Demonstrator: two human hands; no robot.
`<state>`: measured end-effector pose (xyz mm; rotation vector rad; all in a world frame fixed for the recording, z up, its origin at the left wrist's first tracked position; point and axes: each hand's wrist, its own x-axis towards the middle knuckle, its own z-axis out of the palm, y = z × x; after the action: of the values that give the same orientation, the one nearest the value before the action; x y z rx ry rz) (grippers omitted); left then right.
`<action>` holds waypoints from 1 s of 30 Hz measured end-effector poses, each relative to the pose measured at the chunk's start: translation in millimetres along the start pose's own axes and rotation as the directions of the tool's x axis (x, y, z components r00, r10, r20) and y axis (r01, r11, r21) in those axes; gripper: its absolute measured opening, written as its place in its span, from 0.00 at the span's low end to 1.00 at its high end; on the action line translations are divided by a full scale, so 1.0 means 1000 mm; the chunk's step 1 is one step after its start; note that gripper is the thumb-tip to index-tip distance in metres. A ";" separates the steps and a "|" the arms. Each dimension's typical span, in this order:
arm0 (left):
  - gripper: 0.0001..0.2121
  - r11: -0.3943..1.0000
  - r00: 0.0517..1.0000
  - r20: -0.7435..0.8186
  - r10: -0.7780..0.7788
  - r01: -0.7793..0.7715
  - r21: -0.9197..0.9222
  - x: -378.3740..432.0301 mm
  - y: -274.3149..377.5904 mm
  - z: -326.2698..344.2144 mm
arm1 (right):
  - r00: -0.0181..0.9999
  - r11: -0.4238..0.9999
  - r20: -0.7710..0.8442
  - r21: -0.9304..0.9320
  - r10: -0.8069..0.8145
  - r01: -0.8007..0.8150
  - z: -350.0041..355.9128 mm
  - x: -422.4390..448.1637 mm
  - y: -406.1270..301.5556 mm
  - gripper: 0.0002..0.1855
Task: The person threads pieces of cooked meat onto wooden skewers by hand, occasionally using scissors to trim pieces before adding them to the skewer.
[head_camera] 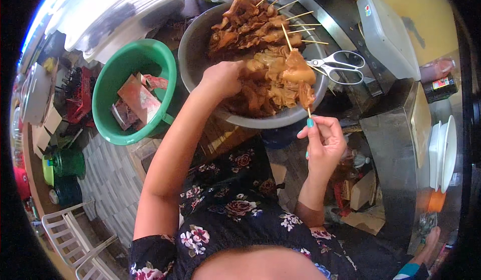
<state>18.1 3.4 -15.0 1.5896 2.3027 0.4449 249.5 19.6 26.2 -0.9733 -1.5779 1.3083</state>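
Between its thumb and fingers my right hand (325, 139) pinches the lower end of a wooden skewer (286, 35) threaded with brown meat pieces (298, 69). This skewer slants over the right side of a large grey metal basin (263, 123). My left hand (223, 79) reaches into the basin among loose pieces of brown meat (255, 95); its fingertips are hidden, so its grip cannot be seen. Filled meat skewers (255, 28) lie piled at the basin's far side, their sticks pointing out over the rim. White-handled scissors (340, 67) rest at the basin's right rim.
A green plastic tub (172, 77) holding stained packaging (139, 99) stands left of the basin. White plastic containers (124, 13) are at the upper left. A translucent plastic box (387, 35) sits at the upper right. Another person's hand (432, 236) shows at the lower right.
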 end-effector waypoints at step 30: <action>0.07 0.927 0.885 0.282 0.370 -0.335 -0.167 -0.002 0.008 -0.006 | 1.000 1.000 0.017 -0.028 0.015 -0.014 0.005 -0.002 0.002 0.02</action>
<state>23.4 3.7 -6.4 1.8764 1.7306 0.3684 245.9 16.6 23.1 -0.9945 -1.6092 1.3113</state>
